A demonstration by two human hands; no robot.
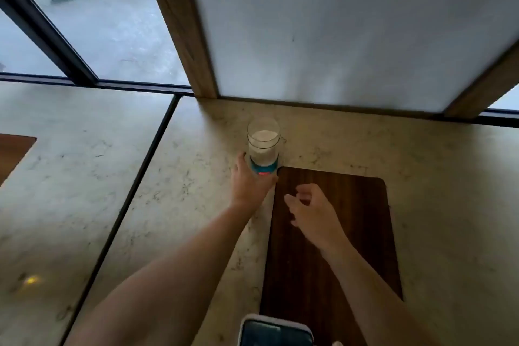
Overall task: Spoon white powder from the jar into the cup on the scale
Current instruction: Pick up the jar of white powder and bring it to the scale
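Note:
A clear jar (263,146) with a blue label stands upright on the pale marble table, just past the far left corner of a dark wooden board (331,247). It is open at the top and holds white powder about two thirds up. My left hand (247,181) wraps around its lower part. My right hand (314,215) hovers over the board a little to the right of the jar, fingers apart and holding nothing. No cup, scale or spoon is in view.
A phone (276,331) lies at the near edge, by the board's near left corner. A frosted panel in a wooden frame (179,22) rises behind the jar. A dark seam (134,185) splits the marble table on the left.

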